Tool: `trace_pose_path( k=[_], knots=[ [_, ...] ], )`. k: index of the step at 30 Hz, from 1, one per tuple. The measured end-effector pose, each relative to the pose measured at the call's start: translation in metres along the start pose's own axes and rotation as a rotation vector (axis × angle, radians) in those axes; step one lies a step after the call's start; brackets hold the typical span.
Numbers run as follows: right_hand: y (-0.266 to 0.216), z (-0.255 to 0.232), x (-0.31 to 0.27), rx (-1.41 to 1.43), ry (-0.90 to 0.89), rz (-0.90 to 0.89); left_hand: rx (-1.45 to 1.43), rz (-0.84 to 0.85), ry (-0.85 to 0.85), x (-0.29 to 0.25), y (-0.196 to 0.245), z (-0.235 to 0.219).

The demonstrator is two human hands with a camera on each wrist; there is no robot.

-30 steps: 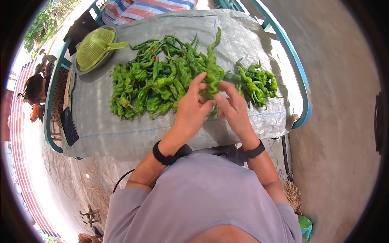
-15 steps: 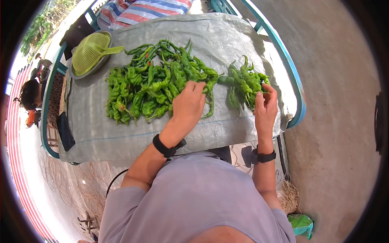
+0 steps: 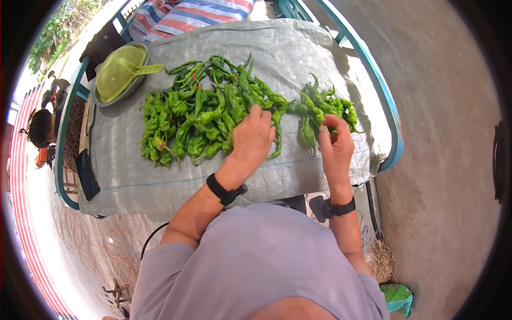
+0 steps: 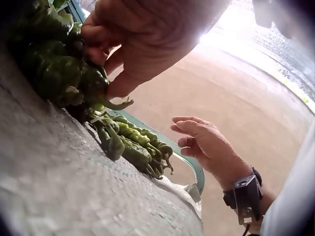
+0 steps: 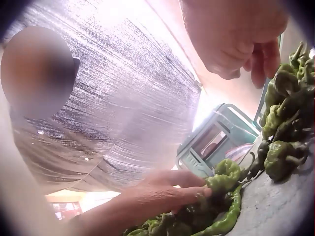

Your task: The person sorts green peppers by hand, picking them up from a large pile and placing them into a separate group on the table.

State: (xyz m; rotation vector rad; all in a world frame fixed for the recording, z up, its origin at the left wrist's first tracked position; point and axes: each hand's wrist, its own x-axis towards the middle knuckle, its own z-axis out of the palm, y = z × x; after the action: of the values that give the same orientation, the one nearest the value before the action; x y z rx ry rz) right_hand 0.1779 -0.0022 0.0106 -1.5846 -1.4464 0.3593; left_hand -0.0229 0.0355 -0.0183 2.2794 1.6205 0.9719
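Note:
My left hand [image 3: 252, 137] is at the right side of the large pile of green peppers [image 3: 205, 117], pinching a pepper at its edge. In the left wrist view the thumb and fingers of the left hand [image 4: 142, 39] close on a dark pepper [image 4: 93, 83]; in the right wrist view its fingertips lie on a curled pepper [image 5: 225, 178]. My right hand [image 3: 337, 154] hovers at the near edge of a smaller pepper pile [image 3: 325, 106], fingers loosely bent and empty. The left wrist view shows this right hand [image 4: 209, 145] apart from the peppers.
Grey woven sheeting [image 3: 160, 189] lies under both piles, with teal rails [image 3: 381, 96] at the sides. A yellow-green strainer [image 3: 120, 72] rests in a metal bowl at the far left. A dark flat object [image 3: 87, 173] lies at the left edge, a striped cloth [image 3: 200, 13] beyond.
The long pepper that both hands held up a second ago has left them. My left hand has moved to the large pile; my right went to the smaller pile, then slightly left.

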Motion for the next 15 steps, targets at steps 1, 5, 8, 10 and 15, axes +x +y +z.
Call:
trace_pose_path(
  k=[1,5,8,10,15],
  knots=[
    [-0.006,0.006,-0.002,-0.066,-0.112,-0.076,-0.004,-0.002,0.0,0.0,0.0,0.0],
    [-0.018,0.044,-0.001,-0.24,-0.276,-0.321,-0.06,-0.024,0.002,0.0,-0.001,-0.001],
    [-0.022,0.058,0.006,-0.307,-0.326,-0.364,-0.204,-0.121,0.04,-0.004,-0.007,0.003],
    [-0.019,0.066,0.01,-0.353,-0.316,-0.37,-0.363,-0.194,0.055,-0.002,-0.008,-0.002],
    [-0.019,0.063,0.014,-0.335,-0.387,-0.386,-0.518,-0.048,0.049,-0.004,-0.009,0.001]
  ],
)
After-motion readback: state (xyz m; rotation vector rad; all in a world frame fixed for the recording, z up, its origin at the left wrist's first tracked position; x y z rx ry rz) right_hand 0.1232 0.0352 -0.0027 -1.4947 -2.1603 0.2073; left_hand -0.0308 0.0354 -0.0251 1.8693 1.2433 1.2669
